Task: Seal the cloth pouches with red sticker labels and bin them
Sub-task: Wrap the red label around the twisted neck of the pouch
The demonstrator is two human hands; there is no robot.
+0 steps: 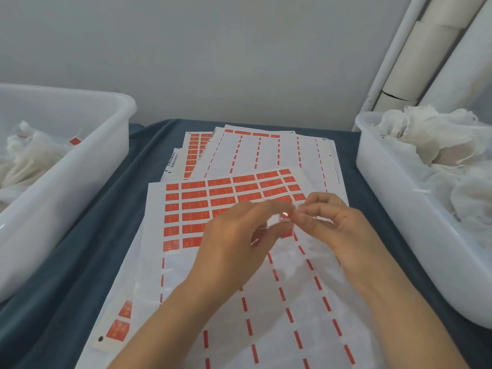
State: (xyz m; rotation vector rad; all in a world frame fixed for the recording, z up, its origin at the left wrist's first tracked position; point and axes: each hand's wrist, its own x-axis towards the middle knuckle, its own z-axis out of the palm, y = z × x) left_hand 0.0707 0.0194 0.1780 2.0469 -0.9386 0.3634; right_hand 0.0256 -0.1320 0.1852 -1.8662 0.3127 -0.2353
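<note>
Both hands met over the middle of the counter (87, 235), which was covered with a dark blue cloth. The left hand (231, 243) and the right hand (338, 225) had their fingertips together, and between them they pinched one small red sticker (285, 216). The sticker looked pale and shiny there, and it was blurred, so I could not tell how far it was peeled or which hand held it more firmly.

Under the hands lay the top sheet (202, 209) of stickers, tilted a little. Its far part held rows of red rectangular labels with small gold marks; the marks were too small to read. Its near part was bare white backing with only red dashed strips between the empty columns. More sheets (266, 150) lay behind it toward the far edge, mostly used up, and one of them showed a small barcode at its left border, not readable. Another sheet with two red labels (119, 323) stuck out near the near left corner.

At the left edge stood a white bin (80, 166) with pale cloth pouches (32, 153) inside; one pouch carried a red label (75, 141). This bin was cut off by the frame. At the right edge stood a second bin (399, 209) full of white gauzy pouches (436, 139), crumpled together, so single pouches were hard to separate. Behind it, white tubes (426, 54) leaned against the grey wall.
</note>
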